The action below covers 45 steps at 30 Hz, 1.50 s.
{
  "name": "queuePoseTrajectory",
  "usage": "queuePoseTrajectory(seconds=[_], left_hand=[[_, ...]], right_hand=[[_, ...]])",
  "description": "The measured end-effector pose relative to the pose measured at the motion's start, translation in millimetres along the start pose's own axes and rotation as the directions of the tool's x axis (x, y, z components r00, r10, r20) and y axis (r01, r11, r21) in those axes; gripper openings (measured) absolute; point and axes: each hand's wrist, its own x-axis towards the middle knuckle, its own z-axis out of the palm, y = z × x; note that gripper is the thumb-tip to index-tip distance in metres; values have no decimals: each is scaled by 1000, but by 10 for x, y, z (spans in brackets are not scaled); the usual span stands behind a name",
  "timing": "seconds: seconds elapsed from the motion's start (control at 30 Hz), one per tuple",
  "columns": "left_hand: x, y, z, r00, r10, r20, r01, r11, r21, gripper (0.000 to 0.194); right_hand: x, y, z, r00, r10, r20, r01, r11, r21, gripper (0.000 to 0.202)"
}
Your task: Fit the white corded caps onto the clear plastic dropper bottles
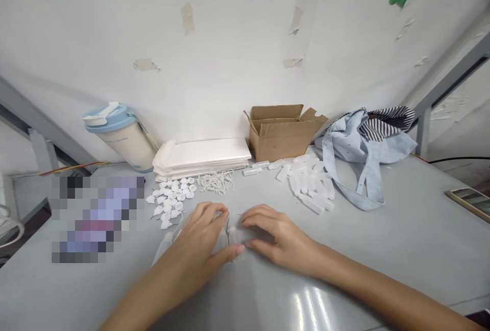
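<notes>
Near the front middle of the table, my left hand [206, 239] curves over small clear plastic tubes [233, 237], its fingers at their far end and its thumb at the near end. Thin loops show at the tubes' tops. My right hand [273, 234] is just to the right, fingers bent and apart from the thumb, with nothing visible in it. Another clear tube [164, 245] lies left of my left wrist, partly covered. Beyond the hands are a cluster of white caps [172, 195], a heap of pale loops [216, 182] and a pile of translucent tubes [308, 183].
At the back stand a tilted tumbler [122, 139], stacked white envelopes [202, 155] and an open cardboard box [283, 139]. A light-blue cloth bag [360, 147] trails its strap on the right. A phone [470, 203] lies at the right edge; a blurred-out item [101, 218] sits left.
</notes>
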Motion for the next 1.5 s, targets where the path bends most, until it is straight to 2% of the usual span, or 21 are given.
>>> queuePoseTrajectory(seconds=[0.13, 0.27, 0.33, 0.43, 0.53, 0.63, 0.73, 0.9, 1.0, 1.13, 1.3, 1.4, 1.5], left_hand=[[86, -144, 10, 990, -45, -131, 44, 999, -12, 35], [190, -274, 18, 965, -63, -253, 77, 996, 44, 33], [234, -318, 8, 963, -30, -269, 51, 996, 71, 31], [283, -354, -9, 966, 47, -254, -15, 992, 125, 32], [316, -368, -8, 972, 71, -226, -30, 983, 182, 34], [332, -375, 1, 980, 60, -188, -21, 979, 200, 36], [335, -377, 2, 983, 56, -175, -19, 978, 206, 39], [336, -379, 5, 982, 80, -168, -46, 979, 199, 40], [337, -380, 14, 980, 92, -179, -57, 980, 188, 41], [328, -356, 6, 972, 80, -219, -49, 988, 146, 40], [307, -280, -47, 940, 48, -338, -41, 999, 28, 39], [284, -230, -66, 904, 9, -428, -22, 999, -26, 40], [250, -187, -65, 877, -29, -479, -13, 996, -85, 42]], right_hand=[[60, 108, -145, 993, 21, -117, -26, 998, -50, 16], [107, 262, -246, 970, 115, -216, -138, 986, -96, 16], [128, 350, -255, 960, 132, -249, -165, 979, -117, 17], [181, 498, -221, 958, 38, -283, -109, 964, -241, 22], [248, 609, -177, 976, -1, -218, -94, 900, -426, 29], [286, 623, -167, 994, 71, -79, -103, 838, -535, 45], [285, 576, -196, 988, 155, 20, -120, 833, -541, 61], [281, 539, -252, 964, 249, 95, -176, 862, -476, 72], [291, 537, -262, 966, 240, 93, -169, 865, -472, 72], [295, 529, -252, 992, 126, -3, -112, 875, -470, 60], [289, 559, -229, 996, 40, -74, -69, 887, -457, 44], [288, 583, -230, 1000, 0, -31, -15, 874, -485, 50], [289, 587, -236, 998, 37, 48, -8, 866, -500, 55]])
